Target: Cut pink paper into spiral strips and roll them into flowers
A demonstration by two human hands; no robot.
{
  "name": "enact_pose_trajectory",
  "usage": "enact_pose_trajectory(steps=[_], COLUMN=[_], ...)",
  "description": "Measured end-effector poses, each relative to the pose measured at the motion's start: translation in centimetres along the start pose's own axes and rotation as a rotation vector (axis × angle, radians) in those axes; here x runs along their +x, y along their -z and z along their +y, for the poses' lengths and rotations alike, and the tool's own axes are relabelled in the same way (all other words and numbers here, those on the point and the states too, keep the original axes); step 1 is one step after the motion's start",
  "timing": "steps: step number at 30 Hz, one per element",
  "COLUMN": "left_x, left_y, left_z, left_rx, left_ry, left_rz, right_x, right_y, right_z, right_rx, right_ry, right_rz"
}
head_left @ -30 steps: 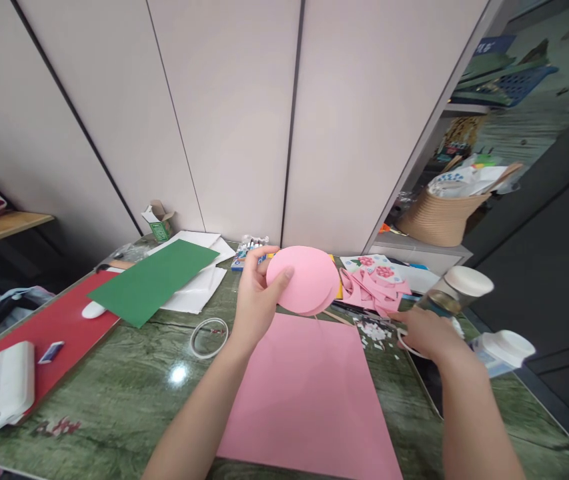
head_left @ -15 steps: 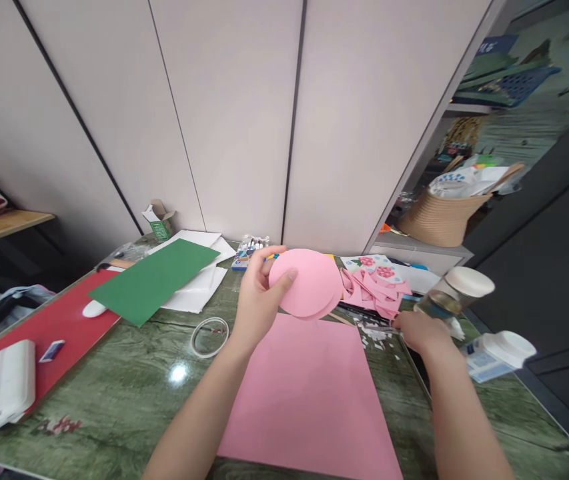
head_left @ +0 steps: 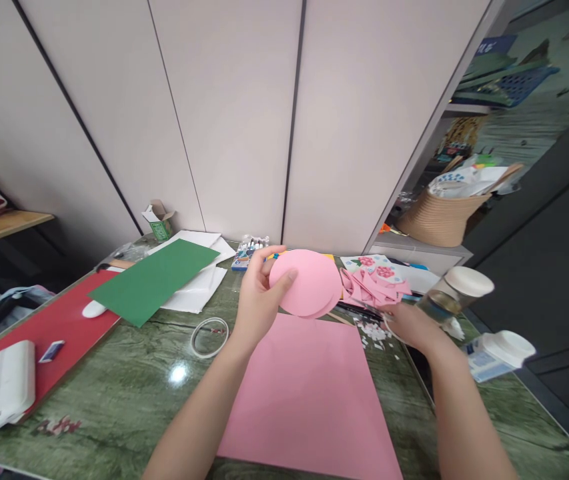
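Left thumb on the front face, fingers behind: left hand (head_left: 257,293) is pinching a stack of pink paper discs (head_left: 307,283), held up above the table's (head_left: 129,393) far side. Discs slightly offset; a lower one peeks out bottom right. Best squared up, pinch firm but flat so the paper doesn't crease.

Right hand (head_left: 411,327) is curled around the pale handle of the scissors (head_left: 368,306); finger placement in the loops partly hidden, can't tell. Blades point left, right by the pink offcuts (head_left: 377,287). Worth keeping the tips clear of those strips and of the left fingers.

Farther out: white paper bits (head_left: 374,331) below the scissors, large pink sheet (head_left: 309,393) under the discs toward the person, tape roll (head_left: 193,340) left of the left wrist.
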State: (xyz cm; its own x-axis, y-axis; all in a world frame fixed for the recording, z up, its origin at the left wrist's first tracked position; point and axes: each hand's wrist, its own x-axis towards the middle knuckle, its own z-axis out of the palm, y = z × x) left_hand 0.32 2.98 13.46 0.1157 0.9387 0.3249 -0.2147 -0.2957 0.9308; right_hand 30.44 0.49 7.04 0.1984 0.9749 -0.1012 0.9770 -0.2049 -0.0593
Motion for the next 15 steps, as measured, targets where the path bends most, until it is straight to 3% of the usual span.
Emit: enact_pose_trajectory(steps=[5,8,11,15], left_x=[-0.1,-0.2,-0.3,-0.3], left_y=[0.0,0.1,0.1,0.1], left_z=[-0.1,0.1,0.3,0.3], left_rx=[0.088,0.178,0.239,0.288], left_ry=[-0.1,-0.184,-0.184,-0.154], left_rz=[0.038,0.052,0.032,-0.021], right_x=[-2.1,-4.5,-6.2,-7.0], right_y=[2.9,4.3,4.9,5.0], right_z=[-3.3,-5.5,-6.9,-7.4], right_rx=[0.227,0.58,0.761,0.903], right_ry=[0.227,0.407,0.512,0.535], right_rz=[0.099,0.17,0.097,0.029])
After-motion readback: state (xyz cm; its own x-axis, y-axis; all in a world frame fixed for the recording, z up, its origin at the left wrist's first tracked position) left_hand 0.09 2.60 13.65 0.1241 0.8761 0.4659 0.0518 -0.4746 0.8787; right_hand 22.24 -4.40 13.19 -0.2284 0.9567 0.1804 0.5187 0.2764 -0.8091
